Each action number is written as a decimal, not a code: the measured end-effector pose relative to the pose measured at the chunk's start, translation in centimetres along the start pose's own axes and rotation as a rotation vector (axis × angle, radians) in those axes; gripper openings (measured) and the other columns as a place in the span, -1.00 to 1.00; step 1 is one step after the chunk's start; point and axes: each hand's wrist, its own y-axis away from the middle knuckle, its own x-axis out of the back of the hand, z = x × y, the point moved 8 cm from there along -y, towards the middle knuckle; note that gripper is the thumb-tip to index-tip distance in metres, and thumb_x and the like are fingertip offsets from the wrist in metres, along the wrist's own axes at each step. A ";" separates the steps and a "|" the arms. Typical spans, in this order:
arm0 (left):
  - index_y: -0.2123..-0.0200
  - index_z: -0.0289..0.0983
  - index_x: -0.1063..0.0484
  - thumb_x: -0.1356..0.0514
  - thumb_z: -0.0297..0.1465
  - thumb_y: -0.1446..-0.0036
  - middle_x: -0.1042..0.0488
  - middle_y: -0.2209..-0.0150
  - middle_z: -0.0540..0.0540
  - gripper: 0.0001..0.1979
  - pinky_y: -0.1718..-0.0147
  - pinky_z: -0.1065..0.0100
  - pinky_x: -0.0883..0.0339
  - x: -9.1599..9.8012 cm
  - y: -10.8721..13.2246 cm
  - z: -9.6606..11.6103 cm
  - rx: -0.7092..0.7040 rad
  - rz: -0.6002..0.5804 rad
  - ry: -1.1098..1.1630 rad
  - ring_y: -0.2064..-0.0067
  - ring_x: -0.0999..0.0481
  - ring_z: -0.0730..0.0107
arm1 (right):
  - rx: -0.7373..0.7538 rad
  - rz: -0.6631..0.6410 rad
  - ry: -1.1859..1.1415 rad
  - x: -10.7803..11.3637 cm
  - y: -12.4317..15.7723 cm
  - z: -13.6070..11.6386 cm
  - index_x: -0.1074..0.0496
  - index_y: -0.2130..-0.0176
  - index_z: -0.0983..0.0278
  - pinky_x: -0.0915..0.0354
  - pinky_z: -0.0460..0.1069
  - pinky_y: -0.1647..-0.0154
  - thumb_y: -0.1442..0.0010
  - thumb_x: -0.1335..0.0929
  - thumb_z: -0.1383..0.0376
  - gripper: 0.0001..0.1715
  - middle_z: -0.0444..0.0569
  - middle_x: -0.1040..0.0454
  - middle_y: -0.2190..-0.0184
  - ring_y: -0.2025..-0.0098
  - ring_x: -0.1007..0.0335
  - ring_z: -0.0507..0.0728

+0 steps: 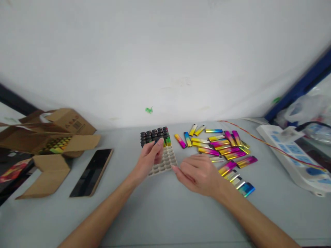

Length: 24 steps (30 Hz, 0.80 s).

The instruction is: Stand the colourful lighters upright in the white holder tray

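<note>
My left hand (pixel 150 156) is closed with thumb and fingers around a small black-topped piece (pixel 156 140), most of it hidden; it looks like a lighter. It is held over a pale tray (pixel 169 157) with rows of oval holes. Several black-topped lighters (pixel 152 133) stand upright in the tray's far rows, some showing green and yellow bodies. To the right of the tray's near part, my right hand (pixel 198 172) has curled fingers, thumb near the index finger; anything inside them is hidden. Beyond it lie many shiny lighter-shaped metallic shells (pixel 230 150) in pink, yellow, blue and silver.
A phone (pixel 91 173) lies to the left on the grey table (pixel 144 220). Open cardboard boxes (pixel 51 151) stand at the far left, one with yellow-green pieces inside. On the right are a white power strip (pixel 292 156), a red-yellow wire (pixel 254 137) and plastic bags (pixel 307 108).
</note>
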 end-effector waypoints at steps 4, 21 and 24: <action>0.57 -0.24 -0.16 -0.15 0.20 -0.18 0.02 0.64 0.15 -0.36 0.62 0.45 0.20 -1.1 0.3 -2.0 0.180 -0.069 0.138 0.62 0.11 0.61 | -0.038 -0.054 -0.003 -0.5 0.2 0.3 -0.24 0.55 0.23 -0.02 0.01 0.46 -0.44 -0.30 0.36 -0.51 -0.23 -0.26 0.65 0.59 -0.09 -0.01; 0.55 -0.23 -0.19 -0.07 0.03 -0.24 0.00 0.64 0.14 -0.50 0.68 0.51 0.19 0.8 0.5 -2.8 0.213 0.208 -0.046 0.64 0.08 0.59 | -0.033 -0.117 -0.026 -2.0 0.4 -0.8 -0.29 0.54 0.25 -0.01 0.01 0.46 -0.45 -0.29 0.35 -0.51 -0.22 -0.30 0.65 0.60 -0.12 -0.02; 0.46 -0.22 -0.23 -0.08 0.17 -0.25 -0.05 0.62 0.16 -0.43 0.70 0.54 0.19 0.5 0.4 -2.5 0.193 0.151 -0.038 0.65 0.05 0.61 | -0.034 -0.135 -0.021 -2.4 0.5 -0.8 -0.30 0.54 0.25 -0.01 0.02 0.46 -0.46 -0.27 0.35 -0.50 -0.21 -0.32 0.65 0.60 -0.14 -0.01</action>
